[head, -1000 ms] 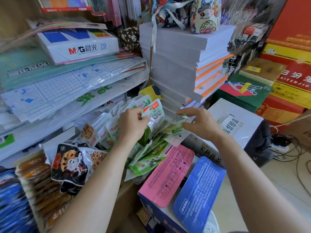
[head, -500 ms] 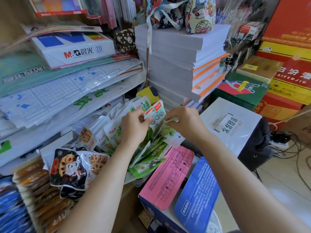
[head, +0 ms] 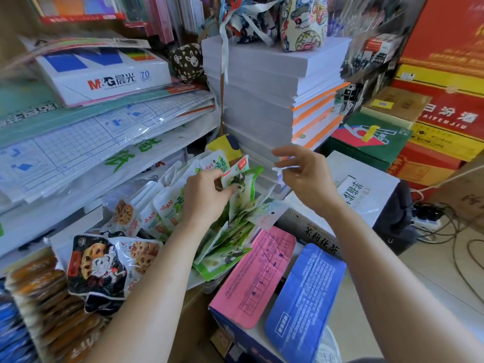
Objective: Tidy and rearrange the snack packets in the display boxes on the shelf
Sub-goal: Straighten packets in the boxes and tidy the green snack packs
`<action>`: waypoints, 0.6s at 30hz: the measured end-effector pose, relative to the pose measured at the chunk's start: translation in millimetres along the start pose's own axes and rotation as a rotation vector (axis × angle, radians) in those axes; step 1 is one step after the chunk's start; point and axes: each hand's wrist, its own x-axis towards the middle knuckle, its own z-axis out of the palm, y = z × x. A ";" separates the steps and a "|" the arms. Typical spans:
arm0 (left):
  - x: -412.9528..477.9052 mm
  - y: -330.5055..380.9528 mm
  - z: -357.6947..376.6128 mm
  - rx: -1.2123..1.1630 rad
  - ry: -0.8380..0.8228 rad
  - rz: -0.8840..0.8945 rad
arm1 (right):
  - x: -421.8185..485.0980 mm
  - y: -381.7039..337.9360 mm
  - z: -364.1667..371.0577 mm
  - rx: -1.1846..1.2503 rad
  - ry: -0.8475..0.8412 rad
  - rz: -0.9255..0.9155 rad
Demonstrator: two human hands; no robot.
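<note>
A row of white-and-green snack packets point(head: 167, 205) stands in a display box on the shelf. Looser green panda packets point(head: 230, 244) spill over its front edge. My left hand point(head: 207, 197) grips one upright green panda packet point(head: 239, 182) at the top of that pile. Raised just to the right of it, my right hand point(head: 306, 176) pinches a small white piece point(head: 285, 168) between thumb and fingers; blur hides what it is. Black lotus-root packets point(head: 102, 265) lie lower left, partly under my left forearm.
A tall stack of paper reams point(head: 262, 100) stands right behind the packets. Flat stationery packs and an M&G paper box point(head: 104, 77) fill the shelf above. A pink box point(head: 251, 273), a blue pack point(head: 301, 297) and a white carton point(head: 366, 195) sit below right. Cables point(head: 445, 226) trail on the floor.
My right hand has let go of the packet tops and lifted up and right, with a small white piece pinched in it. My left hand stays on the green packets.
</note>
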 end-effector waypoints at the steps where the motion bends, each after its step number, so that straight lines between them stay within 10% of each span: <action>1: 0.2 -2.5 0.8 -0.001 0.013 -0.011 | 0.6 5.6 -5.9 -0.094 -0.013 0.016; 6: -1.1 -3.5 2.2 -0.012 0.021 -0.037 | -5.2 23.9 10.2 -0.372 -0.267 0.026; 18: -4.6 -5.1 2.0 -0.004 -0.031 -0.046 | 16.8 -3.6 33.2 -0.280 0.004 -0.049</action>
